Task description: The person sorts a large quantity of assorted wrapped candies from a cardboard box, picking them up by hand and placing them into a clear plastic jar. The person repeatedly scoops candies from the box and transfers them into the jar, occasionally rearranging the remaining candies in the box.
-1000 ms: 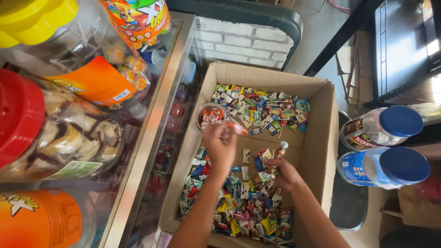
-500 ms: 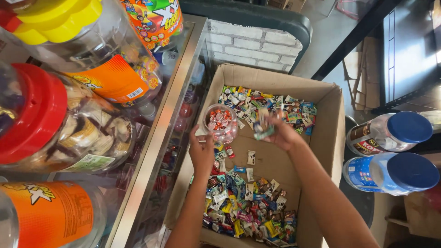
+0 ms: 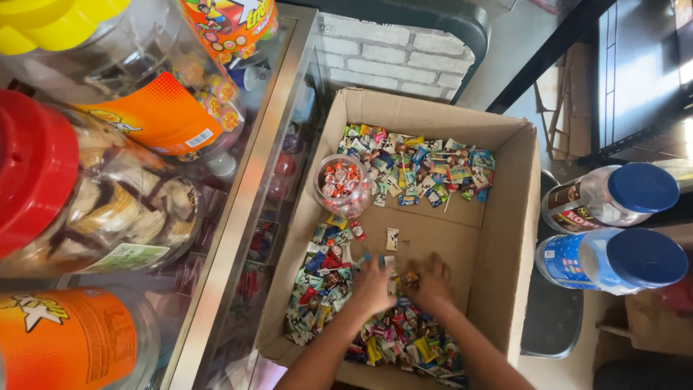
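I have my left hand [image 3: 373,284] and right hand [image 3: 432,283] down in the cardboard box [image 3: 521,217], fingers spread over the near heap of wrapped candies [image 3: 390,336], which look light, crinkly and slippery, best pinched by their twisted ends.

**Daylight from the right, soft blur at the hands**

Pouring in bright from the upper right, blowing out a pale patch beyond the blue-lidded jars [image 3: 635,224]. Falling evenly over the cardboard box [image 3: 516,238], casting only faint shadow along its inner walls. Glaring off the metal counter edge [image 3: 249,209] left of the hands. Smearing slightly at the left hand [image 3: 373,285] and right hand [image 3: 432,283]. Bulging and softening at the left edge, big jars [image 3: 86,195] looming out of focus.
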